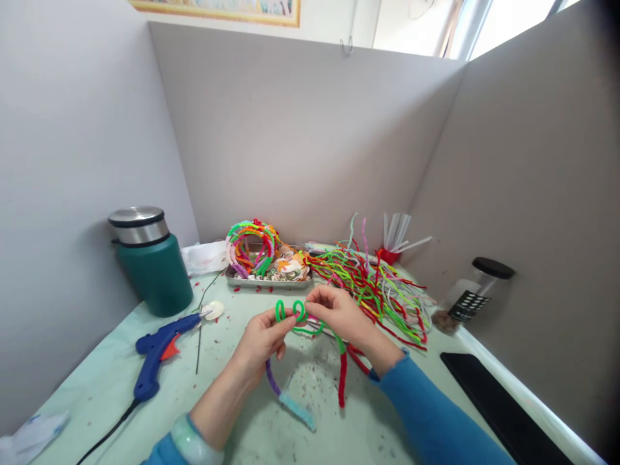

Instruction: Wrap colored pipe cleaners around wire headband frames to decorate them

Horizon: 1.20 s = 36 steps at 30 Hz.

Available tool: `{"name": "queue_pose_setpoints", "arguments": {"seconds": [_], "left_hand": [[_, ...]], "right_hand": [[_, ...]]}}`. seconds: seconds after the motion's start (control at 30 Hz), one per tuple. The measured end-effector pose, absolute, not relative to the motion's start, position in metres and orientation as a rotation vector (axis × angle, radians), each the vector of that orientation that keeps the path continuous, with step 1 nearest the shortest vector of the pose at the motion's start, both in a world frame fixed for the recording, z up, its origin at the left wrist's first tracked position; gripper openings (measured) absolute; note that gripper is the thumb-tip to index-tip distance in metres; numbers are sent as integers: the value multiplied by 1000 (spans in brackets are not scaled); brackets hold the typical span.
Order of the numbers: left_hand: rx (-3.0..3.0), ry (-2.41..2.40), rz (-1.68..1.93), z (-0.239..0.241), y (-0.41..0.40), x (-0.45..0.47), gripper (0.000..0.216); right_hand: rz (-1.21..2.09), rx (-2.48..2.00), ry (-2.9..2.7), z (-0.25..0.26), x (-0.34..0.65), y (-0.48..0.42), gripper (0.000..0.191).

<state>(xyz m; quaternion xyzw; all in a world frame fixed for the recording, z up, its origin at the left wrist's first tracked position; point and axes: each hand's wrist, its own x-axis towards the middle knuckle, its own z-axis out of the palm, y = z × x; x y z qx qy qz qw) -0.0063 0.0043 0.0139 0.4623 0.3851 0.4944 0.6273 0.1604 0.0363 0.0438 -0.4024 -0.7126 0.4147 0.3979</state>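
Observation:
Between my two hands is a green pipe cleaner [299, 309] bent into small loops. My left hand [261, 339] pinches it from the left, fingers closed. From the right, the thumb and fingertips of my right hand [339, 314] are closed on the same pipe cleaner by the loop. A purple and light-blue fuzzy length [296, 411] hangs below my left hand. Under my right hand dangles a green and red length [343, 381]. How these pieces join is hidden by my fingers.
A metal tray [268, 283] holds shells and coiled colourful rings [252, 248]. Loose pipe cleaners [382, 290] pile at right, near white sticks [397, 229]. A blue glue gun [157, 358], its tip by a white shell [214, 310], and a green bottle [155, 271] stand left. A jar [467, 300] is right.

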Motion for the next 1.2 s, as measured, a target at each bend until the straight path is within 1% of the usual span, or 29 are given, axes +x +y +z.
{"name": "queue_pose_setpoints", "arguments": {"seconds": [0.1, 0.17, 0.23, 0.33, 0.43, 0.63, 0.83, 1.03, 1.13, 1.2], "left_hand": [[1119, 917, 1120, 14, 3, -6, 34], [1120, 926, 1118, 14, 2, -6, 36], [1096, 923, 1121, 14, 3, -6, 36], [1054, 920, 1131, 12, 5, -6, 36], [1032, 928, 1141, 11, 7, -6, 36], [1024, 934, 1148, 12, 6, -7, 36], [997, 931, 1169, 13, 5, -7, 37], [1002, 948, 1196, 15, 5, -6, 37], [1053, 979, 1197, 14, 6, -6, 35], [1074, 983, 1188, 13, 6, -5, 36]], "right_hand": [[1235, -1035, -1766, 43, 160, 36, 15], [1223, -1017, -1770, 42, 159, 35, 15], [1056, -997, -1818, 40, 159, 34, 14], [684, -997, -2006, 41, 159, 32, 4], [422, -1010, -2155, 42, 159, 30, 13], [340, -949, -2183, 43, 157, 28, 16], [461, -988, -2168, 46, 156, 23, 21], [853, -1042, -2035, 41, 158, 28, 26], [984, -1067, -1959, 32, 157, 32, 21], [1148, -1043, -1887, 29, 155, 33, 18]]}}
